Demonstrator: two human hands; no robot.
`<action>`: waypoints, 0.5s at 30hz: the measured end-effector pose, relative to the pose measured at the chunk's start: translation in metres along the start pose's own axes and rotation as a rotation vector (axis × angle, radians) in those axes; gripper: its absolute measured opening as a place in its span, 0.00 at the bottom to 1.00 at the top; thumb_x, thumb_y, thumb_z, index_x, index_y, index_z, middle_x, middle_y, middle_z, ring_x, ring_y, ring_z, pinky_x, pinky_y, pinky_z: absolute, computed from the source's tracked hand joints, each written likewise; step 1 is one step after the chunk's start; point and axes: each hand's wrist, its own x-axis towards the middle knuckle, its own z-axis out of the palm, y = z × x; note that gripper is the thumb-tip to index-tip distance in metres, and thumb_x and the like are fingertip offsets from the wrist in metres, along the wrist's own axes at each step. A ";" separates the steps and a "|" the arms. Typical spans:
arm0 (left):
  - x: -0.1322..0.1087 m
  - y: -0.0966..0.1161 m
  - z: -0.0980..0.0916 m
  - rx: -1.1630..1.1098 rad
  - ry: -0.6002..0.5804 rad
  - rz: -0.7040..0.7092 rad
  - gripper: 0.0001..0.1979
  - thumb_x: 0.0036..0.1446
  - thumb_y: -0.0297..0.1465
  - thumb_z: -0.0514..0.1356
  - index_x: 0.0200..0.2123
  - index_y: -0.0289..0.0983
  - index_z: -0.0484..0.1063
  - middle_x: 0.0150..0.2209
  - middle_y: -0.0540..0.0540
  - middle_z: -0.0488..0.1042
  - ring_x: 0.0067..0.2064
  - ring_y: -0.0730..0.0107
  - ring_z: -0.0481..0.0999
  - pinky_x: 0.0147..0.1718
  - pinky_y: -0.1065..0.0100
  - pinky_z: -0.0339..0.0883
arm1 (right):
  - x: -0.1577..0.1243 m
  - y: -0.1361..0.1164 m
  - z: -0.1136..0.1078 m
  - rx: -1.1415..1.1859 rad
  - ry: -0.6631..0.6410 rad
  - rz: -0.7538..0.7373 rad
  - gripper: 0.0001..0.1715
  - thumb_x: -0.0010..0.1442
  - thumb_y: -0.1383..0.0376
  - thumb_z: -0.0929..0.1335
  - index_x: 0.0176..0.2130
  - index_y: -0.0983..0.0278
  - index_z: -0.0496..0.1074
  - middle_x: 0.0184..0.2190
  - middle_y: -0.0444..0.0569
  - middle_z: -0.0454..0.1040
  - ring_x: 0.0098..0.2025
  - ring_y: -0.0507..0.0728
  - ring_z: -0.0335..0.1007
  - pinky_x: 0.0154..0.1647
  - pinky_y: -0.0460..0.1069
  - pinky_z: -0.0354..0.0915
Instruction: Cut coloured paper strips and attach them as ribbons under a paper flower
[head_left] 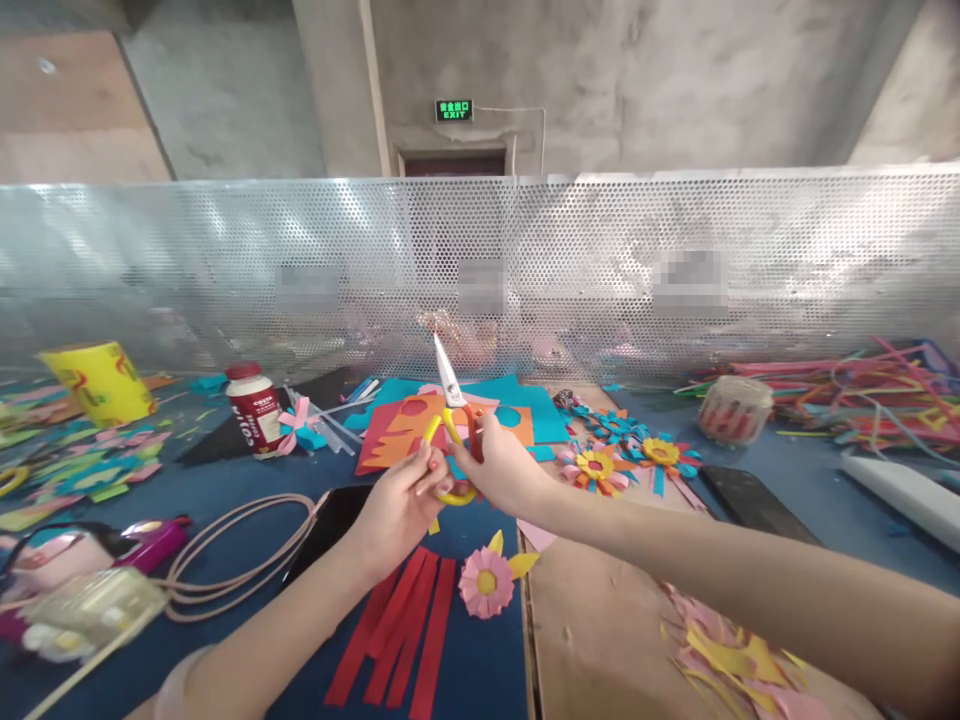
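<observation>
Currently, the right grip (501,462) clasps yellow-orange-handled metal scissors (451,388), raised above the blue tabletop (489,672); the left grip (411,488) bunches beside them, its hold unclear. Beyond lies orange cut paper (405,438); nearer, red paper strips (434,638) and a pink paper flower (474,588).

The bare, slender left forearm (304,605) slants up and inward to the left hand (405,498), whose fingers are bent and drawn together at the tips. From the right, the bare, straight right forearm (720,575) reaches across to the right hand (506,465), fingers curled, close beside the left.
</observation>
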 end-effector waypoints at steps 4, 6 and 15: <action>-0.007 0.016 0.001 -0.377 -0.014 -0.149 0.19 0.64 0.28 0.44 0.19 0.37 0.52 0.17 0.58 0.38 0.15 0.81 0.45 0.19 0.76 0.56 | 0.000 -0.007 -0.014 0.031 -0.396 0.101 0.18 0.61 0.55 0.59 0.41 0.68 0.57 0.17 0.45 0.68 0.15 0.53 0.66 0.12 0.45 0.61; -0.007 0.021 -0.003 -0.449 -0.011 -0.186 0.22 0.65 0.32 0.43 0.17 0.37 0.50 0.16 0.59 0.36 0.15 0.80 0.42 0.15 0.75 0.50 | -0.002 -0.011 -0.021 -0.046 -0.416 0.043 0.19 0.59 0.57 0.61 0.44 0.70 0.58 0.20 0.46 0.70 0.17 0.53 0.67 0.14 0.45 0.62; 0.000 0.040 -0.027 -0.137 0.046 0.057 0.29 0.65 0.37 0.44 0.11 0.36 0.51 0.10 0.57 0.38 0.12 0.80 0.39 0.12 0.74 0.41 | -0.050 -0.016 -0.060 -0.589 -0.287 -0.725 0.27 0.62 0.66 0.61 0.59 0.71 0.57 0.46 0.60 0.71 0.40 0.59 0.72 0.33 0.50 0.69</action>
